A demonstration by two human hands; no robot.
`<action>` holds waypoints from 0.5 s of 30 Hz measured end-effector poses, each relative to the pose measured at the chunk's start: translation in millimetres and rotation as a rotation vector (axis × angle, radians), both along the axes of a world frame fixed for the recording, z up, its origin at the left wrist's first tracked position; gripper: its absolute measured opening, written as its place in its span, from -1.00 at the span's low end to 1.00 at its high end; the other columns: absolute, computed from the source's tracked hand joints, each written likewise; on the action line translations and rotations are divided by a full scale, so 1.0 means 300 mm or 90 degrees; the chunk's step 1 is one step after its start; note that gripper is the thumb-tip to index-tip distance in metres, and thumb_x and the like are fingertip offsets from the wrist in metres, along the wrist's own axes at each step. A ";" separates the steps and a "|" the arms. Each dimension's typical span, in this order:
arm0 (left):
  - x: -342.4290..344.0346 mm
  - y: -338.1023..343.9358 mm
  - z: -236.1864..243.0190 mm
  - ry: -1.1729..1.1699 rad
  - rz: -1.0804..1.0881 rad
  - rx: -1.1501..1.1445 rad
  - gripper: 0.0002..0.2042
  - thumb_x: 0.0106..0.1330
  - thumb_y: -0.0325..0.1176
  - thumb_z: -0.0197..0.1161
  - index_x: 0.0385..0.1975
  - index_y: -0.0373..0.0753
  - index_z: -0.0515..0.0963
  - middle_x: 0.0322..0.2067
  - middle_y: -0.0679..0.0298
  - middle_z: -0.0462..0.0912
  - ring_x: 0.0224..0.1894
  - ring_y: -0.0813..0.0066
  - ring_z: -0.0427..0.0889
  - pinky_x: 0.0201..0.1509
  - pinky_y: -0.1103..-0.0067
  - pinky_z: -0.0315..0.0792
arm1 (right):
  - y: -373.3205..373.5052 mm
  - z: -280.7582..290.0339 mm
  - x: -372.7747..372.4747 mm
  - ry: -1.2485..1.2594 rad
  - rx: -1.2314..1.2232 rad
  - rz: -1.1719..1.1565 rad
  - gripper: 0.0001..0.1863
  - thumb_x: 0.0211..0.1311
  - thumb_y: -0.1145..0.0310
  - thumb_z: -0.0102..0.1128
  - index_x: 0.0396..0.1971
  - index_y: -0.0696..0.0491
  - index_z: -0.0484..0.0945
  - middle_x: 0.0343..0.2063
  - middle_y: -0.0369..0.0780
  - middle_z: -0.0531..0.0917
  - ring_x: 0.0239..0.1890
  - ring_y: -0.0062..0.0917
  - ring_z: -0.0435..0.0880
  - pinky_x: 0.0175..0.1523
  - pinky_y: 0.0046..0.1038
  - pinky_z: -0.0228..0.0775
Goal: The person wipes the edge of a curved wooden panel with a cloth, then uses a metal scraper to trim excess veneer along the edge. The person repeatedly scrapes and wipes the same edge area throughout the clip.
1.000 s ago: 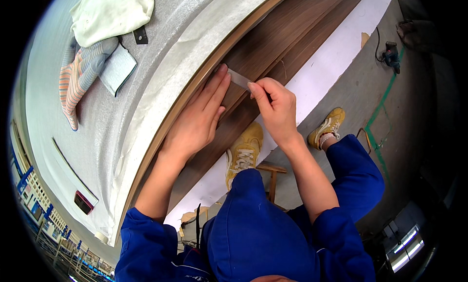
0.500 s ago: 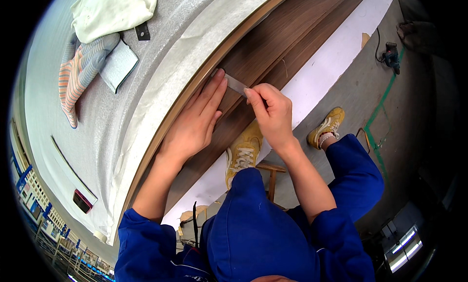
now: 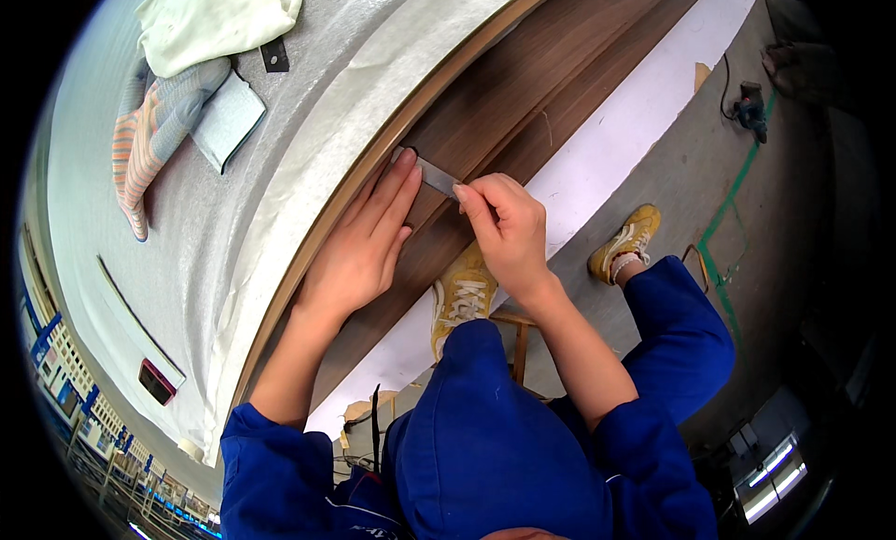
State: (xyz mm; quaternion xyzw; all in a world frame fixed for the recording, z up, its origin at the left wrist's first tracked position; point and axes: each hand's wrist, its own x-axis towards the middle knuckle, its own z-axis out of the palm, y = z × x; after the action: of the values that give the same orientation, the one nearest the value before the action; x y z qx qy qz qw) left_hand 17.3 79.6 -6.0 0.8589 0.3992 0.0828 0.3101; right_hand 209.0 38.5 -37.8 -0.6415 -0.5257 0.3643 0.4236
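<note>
The big pale table (image 3: pixel 191 269) fills the left side. Next to it is the long brown wood (image 3: pixel 509 78), with a thin rim (image 3: pixel 411 120) on the side by the table. The wood looks easy to scratch, so soft pushes suit it best.

The left hand (image 3: pixel 359 260) lies flat along the wood, just beside the rim. Its fingers are straight and close together, and they do not grip anything. A hand laid flat like this is good for feeling bumps and for keeping steady.

The right hand (image 3: pixel 509 227) pinches one end of the thin grey strip (image 3: pixel 437 180) with its thumb and finger. The strip reaches over the wood, and its far end is at the left fingertips, near the rim. That end is hard to see, so I cannot tell if those fingertips press on it.

Pinch firmly, keep the strip low and flat, and mind its corners.
</note>
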 end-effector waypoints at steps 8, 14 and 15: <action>0.001 0.001 -0.003 -0.005 0.008 -0.002 -0.40 0.30 -0.49 0.13 0.38 -0.27 0.23 0.42 0.09 0.17 0.43 0.05 0.19 0.47 0.31 0.12 | 0.017 0.022 0.013 0.006 -0.026 -0.002 -0.81 0.27 0.43 0.23 -0.50 0.20 0.51 -0.58 -0.13 0.54 -0.48 -0.28 0.53 -0.35 -0.33 0.34; 0.055 0.045 -0.010 -0.077 0.030 -0.038 -0.43 0.31 -0.52 0.10 0.37 -0.28 0.25 0.42 0.08 0.18 0.43 0.05 0.20 0.48 0.31 0.08 | 0.061 0.023 0.052 -0.012 -0.038 -0.011 -0.80 0.29 0.42 0.21 -0.50 0.21 0.52 -0.57 -0.15 0.56 -0.49 -0.33 0.54 -0.35 -0.37 0.35; 0.057 0.047 -0.011 -0.081 0.030 -0.037 -0.44 0.31 -0.53 0.10 0.36 -0.29 0.25 0.42 0.08 0.18 0.43 0.06 0.20 0.48 0.31 0.08 | 0.060 0.023 0.052 -0.014 -0.044 -0.011 -0.80 0.29 0.42 0.21 -0.50 0.21 0.52 -0.57 -0.16 0.56 -0.49 -0.33 0.54 -0.35 -0.37 0.35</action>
State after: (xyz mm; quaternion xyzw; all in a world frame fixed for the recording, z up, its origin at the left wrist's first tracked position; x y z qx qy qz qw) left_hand 34.3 93.8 -9.2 0.8331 0.4009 0.1327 0.3572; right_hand 224.6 56.5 -30.9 -0.6645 -0.5118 0.3711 0.3984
